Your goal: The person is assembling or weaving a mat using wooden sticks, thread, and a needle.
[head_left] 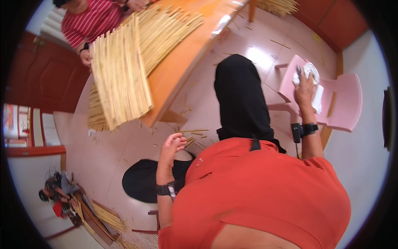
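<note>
My right hand (306, 92) reaches out to a pink chair (351, 99) on the right, its fingers closed on a white cloth (311, 71) lying there. A small dark object (298, 74) shows beside those fingertips; its kind is not clear. Over my left thigh, my left hand (171, 146) hangs in the air with loosely curled fingers and nothing visible in them. Thin wooden sticks (190, 141) lie on the floor just past it.
An orange table (174, 83) at the upper left carries bundled wooden sticks (120, 74), overhanging its edge. A person in a striped shirt (93, 20) handles them from the far side. Another person (58, 189) sits at the lower left. Stick scraps litter the tiled floor (124, 145).
</note>
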`<state>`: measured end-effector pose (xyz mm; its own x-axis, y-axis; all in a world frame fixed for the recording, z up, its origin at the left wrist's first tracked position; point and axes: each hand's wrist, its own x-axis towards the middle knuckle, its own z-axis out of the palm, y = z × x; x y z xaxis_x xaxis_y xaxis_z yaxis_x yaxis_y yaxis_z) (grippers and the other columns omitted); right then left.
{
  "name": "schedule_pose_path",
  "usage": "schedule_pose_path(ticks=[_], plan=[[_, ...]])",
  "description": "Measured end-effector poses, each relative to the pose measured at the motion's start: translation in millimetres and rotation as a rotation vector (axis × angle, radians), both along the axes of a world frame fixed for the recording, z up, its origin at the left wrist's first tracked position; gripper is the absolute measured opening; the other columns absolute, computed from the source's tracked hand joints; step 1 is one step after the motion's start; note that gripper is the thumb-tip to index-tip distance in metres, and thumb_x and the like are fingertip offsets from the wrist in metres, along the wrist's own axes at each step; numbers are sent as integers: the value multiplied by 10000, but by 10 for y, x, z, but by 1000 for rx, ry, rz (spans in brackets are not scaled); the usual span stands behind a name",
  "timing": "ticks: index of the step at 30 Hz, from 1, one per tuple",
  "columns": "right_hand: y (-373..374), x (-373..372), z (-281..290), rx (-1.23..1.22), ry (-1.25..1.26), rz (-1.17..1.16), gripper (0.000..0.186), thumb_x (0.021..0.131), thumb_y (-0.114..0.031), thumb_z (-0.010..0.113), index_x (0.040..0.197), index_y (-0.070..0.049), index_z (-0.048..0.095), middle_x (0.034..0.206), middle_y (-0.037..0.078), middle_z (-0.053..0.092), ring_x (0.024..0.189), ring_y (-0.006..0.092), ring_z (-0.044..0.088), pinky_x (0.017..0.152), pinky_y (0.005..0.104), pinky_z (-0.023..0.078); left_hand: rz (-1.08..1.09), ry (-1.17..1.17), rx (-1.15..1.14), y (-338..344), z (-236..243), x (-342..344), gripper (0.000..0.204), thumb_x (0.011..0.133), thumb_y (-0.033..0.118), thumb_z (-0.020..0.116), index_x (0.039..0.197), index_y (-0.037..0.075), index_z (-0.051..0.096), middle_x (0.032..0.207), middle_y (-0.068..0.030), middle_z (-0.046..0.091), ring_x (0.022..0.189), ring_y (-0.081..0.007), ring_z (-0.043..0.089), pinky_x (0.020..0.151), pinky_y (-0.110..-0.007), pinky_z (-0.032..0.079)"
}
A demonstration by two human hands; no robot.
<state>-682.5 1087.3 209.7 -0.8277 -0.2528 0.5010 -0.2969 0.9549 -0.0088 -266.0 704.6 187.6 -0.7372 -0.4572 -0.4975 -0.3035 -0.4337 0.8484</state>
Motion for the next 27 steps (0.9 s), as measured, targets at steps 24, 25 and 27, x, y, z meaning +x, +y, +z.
schedule_pose_path(ticks=[24,25,27], plan=[[-3423,1909,1043,-1985,-2978,1035,229,868,-89,439,1080,-52,515,595,-6,432,449,81,340,436,240,294,352,569,-502,78,1547,-841,478,863,59,692,1280,-24,476,1258,-133,526,1144,-235,551,975,-376,463],[-3413,1907,1044,-1958,-2939,1090,191,872,-89,457,1058,-68,498,603,1,442,457,84,358,432,236,299,346,578,-471,88,1549,-839,469,859,34,688,1275,-24,478,1243,-133,533,1131,-232,557,975,-370,464],[-3390,1936,1055,-1928,-2833,1161,179,869,-94,488,1046,-69,489,603,19,456,472,94,383,427,234,315,356,569,-464,99,1544,-825,444,863,11,676,1261,-17,482,1214,-139,551,1101,-230,572,970,-364,468]])
